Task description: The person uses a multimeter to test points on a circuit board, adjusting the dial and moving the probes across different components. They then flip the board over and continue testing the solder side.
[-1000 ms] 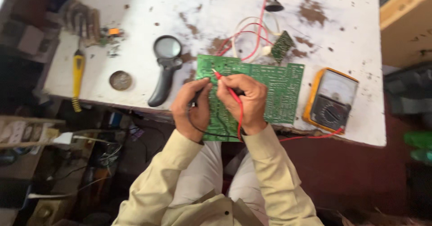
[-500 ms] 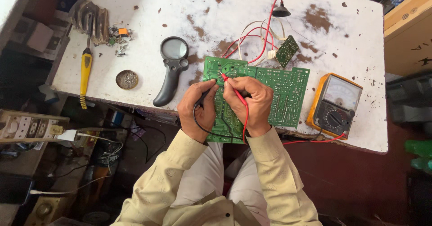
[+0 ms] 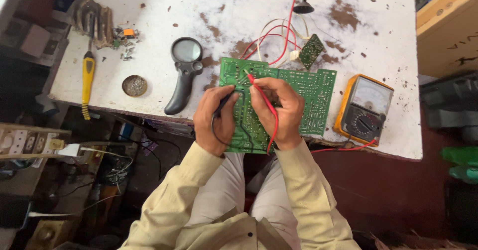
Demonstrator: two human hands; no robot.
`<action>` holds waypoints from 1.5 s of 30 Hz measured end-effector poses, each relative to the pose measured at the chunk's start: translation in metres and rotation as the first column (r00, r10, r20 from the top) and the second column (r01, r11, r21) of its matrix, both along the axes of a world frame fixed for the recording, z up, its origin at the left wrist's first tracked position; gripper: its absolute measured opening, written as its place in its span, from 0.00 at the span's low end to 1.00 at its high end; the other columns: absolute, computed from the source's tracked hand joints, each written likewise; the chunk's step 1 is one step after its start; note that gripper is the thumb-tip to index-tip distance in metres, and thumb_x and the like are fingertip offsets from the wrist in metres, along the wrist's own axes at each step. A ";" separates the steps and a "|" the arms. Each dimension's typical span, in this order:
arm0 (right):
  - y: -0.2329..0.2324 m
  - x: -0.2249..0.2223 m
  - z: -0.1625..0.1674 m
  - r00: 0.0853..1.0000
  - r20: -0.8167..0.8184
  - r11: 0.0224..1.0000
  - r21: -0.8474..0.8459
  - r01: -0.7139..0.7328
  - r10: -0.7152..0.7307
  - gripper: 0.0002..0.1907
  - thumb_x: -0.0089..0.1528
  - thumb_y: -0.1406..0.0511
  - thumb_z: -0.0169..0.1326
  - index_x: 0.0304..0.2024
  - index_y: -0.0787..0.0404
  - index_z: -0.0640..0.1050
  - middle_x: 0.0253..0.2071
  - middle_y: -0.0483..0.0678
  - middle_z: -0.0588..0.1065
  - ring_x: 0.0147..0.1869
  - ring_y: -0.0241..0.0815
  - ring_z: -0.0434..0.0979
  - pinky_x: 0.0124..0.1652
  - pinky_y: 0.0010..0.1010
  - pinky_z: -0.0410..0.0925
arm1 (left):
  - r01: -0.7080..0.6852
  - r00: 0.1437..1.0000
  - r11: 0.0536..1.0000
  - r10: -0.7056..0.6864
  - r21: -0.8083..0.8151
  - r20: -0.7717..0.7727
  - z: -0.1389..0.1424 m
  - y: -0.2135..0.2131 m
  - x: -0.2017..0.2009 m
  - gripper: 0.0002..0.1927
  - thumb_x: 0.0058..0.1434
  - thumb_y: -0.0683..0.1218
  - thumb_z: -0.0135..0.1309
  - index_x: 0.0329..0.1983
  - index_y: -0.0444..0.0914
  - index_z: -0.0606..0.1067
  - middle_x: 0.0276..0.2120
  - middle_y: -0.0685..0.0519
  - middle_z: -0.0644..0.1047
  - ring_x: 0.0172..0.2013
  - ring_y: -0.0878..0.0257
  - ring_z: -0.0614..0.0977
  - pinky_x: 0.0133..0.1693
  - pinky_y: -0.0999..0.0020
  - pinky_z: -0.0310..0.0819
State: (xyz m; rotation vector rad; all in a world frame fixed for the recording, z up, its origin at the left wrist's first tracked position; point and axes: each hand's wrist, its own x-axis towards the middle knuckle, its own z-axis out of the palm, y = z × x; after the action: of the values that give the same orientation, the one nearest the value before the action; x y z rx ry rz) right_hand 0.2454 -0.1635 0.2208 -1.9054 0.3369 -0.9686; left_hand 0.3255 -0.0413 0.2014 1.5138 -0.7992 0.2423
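the big green board (image 3: 294, 100) lies at the centre of the frame, its near edge hanging off the white table (image 3: 149, 11) over the lap, so both hands can rest on it while working. the left hand (image 3: 215, 120) is closed around a black probe (image 3: 225, 102), pinched like a pen with the tip angled up and right onto the board. the right hand (image 3: 279, 111) grips a red probe (image 3: 259, 93) the same way, tip pointing up and left, so the two tips meet the board close together near its upper left part. the red lead (image 3: 343, 149) runs right along the table edge to the meter (image 3: 363, 109), which sits just right of the board, dial facing up where it can be read.

counted: two probes, one meter, two boards (the small one (image 3: 311, 51) at upper centre, tied on by red and white wires (image 3: 274, 38)), one magnifier (image 3: 184, 73), one yellow screwdriver (image 3: 87, 78), one round tin (image 3: 134, 85) at left.
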 end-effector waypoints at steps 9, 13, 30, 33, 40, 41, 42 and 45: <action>0.011 -0.132 0.030 0.946 -0.167 0.942 -0.147 -0.303 0.278 0.18 0.56 0.65 0.66 0.48 0.62 0.79 0.48 0.52 0.75 0.44 0.40 0.76 0.42 0.28 0.71 | 0.394 0.820 0.844 -0.502 0.364 0.275 -0.006 0.033 -0.067 0.13 0.57 0.46 0.62 0.41 0.38 0.73 0.41 0.48 0.74 0.36 0.50 0.79 0.38 0.57 0.73; 0.013 -0.179 0.005 0.915 -0.240 0.940 0.188 -0.284 0.324 0.10 0.57 0.68 0.67 0.42 0.62 0.84 0.43 0.50 0.78 0.36 0.36 0.81 0.34 0.26 0.75 | 0.526 0.714 0.665 -0.684 0.530 0.150 -0.018 0.038 -0.110 0.13 0.62 0.48 0.59 0.45 0.36 0.74 0.35 0.50 0.75 0.35 0.53 0.80 0.38 0.58 0.73; -0.030 -0.281 -0.110 0.505 -0.796 0.942 -0.264 0.209 -0.335 0.14 0.59 0.63 0.61 0.47 0.59 0.83 0.44 0.58 0.79 0.46 0.63 0.79 0.43 0.44 0.71 | 0.372 0.891 0.921 -0.318 -0.119 0.326 0.119 0.075 -0.109 0.14 0.50 0.40 0.70 0.35 0.33 0.77 0.26 0.52 0.80 0.27 0.64 0.84 0.33 0.73 0.77; -0.030 -0.283 -0.117 0.514 -0.771 0.925 -0.287 0.248 -0.376 0.14 0.61 0.64 0.60 0.48 0.60 0.82 0.44 0.60 0.79 0.46 0.63 0.79 0.43 0.44 0.71 | 0.409 0.888 0.912 -0.391 -0.028 0.243 0.100 0.074 -0.115 0.15 0.52 0.39 0.69 0.39 0.33 0.76 0.30 0.50 0.80 0.30 0.61 0.84 0.34 0.70 0.76; -0.008 -0.275 -0.094 0.835 -0.425 0.918 0.021 0.395 -0.350 0.13 0.66 0.66 0.54 0.51 0.67 0.79 0.41 0.55 0.78 0.40 0.48 0.81 0.41 0.34 0.74 | 0.522 0.708 0.703 -0.673 0.484 0.214 0.004 0.062 -0.110 0.12 0.56 0.38 0.58 0.44 0.34 0.77 0.34 0.51 0.79 0.33 0.56 0.81 0.36 0.62 0.75; -0.005 -0.272 -0.089 0.892 -0.311 0.920 0.109 0.376 -0.328 0.12 0.69 0.66 0.52 0.51 0.67 0.77 0.41 0.55 0.78 0.41 0.46 0.81 0.42 0.34 0.75 | 0.520 0.721 0.689 -0.671 0.505 0.174 -0.007 0.061 -0.109 0.11 0.56 0.38 0.57 0.43 0.34 0.77 0.32 0.51 0.79 0.32 0.56 0.81 0.36 0.61 0.75; -0.002 -0.268 -0.083 0.932 -0.187 0.919 0.193 0.344 -0.310 0.11 0.72 0.65 0.50 0.52 0.68 0.75 0.41 0.54 0.78 0.43 0.45 0.81 0.44 0.34 0.75 | 0.506 0.744 0.710 -0.647 0.490 0.169 -0.016 0.060 -0.106 0.11 0.56 0.38 0.57 0.43 0.34 0.77 0.33 0.50 0.79 0.33 0.55 0.81 0.36 0.61 0.76; 0.000 -0.250 -0.067 0.959 0.096 0.921 0.321 0.222 -0.265 0.12 0.75 0.65 0.46 0.54 0.68 0.72 0.44 0.55 0.78 0.44 0.45 0.82 0.47 0.35 0.76 | 0.443 0.827 0.761 -0.551 0.474 0.111 -0.030 0.064 -0.103 0.09 0.56 0.39 0.58 0.40 0.35 0.77 0.32 0.49 0.79 0.33 0.53 0.81 0.36 0.60 0.75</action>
State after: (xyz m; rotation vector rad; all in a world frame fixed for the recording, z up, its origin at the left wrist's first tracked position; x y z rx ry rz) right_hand -0.0043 -0.1640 0.1539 -1.5279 0.6190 -1.1338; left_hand 0.2227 0.0228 0.1710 1.6251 -1.5088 -0.1732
